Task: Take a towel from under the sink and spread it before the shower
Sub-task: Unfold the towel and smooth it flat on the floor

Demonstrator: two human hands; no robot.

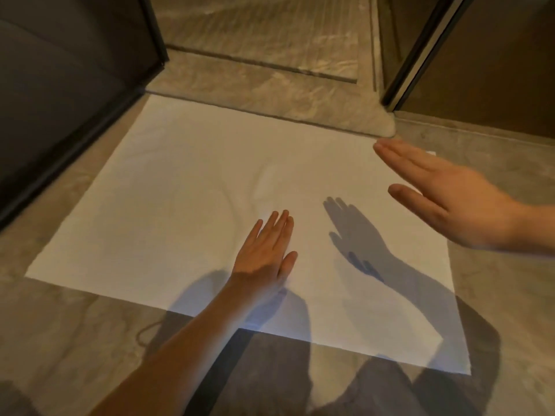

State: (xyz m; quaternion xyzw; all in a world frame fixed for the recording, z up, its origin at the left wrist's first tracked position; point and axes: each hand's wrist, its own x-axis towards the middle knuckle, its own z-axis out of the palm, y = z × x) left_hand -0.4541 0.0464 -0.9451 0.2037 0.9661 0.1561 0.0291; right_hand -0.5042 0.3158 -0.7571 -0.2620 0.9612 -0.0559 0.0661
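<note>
Head view shows one white towel (186,205) already opened out flat on the stone floor (66,334), its far edge running along the raised shower threshold (270,94), so it sits just where wet feet would step out. The left hand (265,250) lies palm down on the cloth, fingers together and straight, gripping nothing; it seems to be pressing the fabric flat, since a soft wrinkle (243,202) curves just beyond its fingertips. The right hand (450,199) is flat and released too, hanging above the towel to the right of the left hand; its shadow (354,235) falls apart from it on the cloth, which tells me it is not touching. Its raised pose suggests a smoothing stroke, either beginning or ending, though I cannot tell which.

Counted: one towel, two hands, both empty, one visible wrinkle. Two dark frames flank the opening, one beyond each hand. By my judgement only smoothing remains.
</note>
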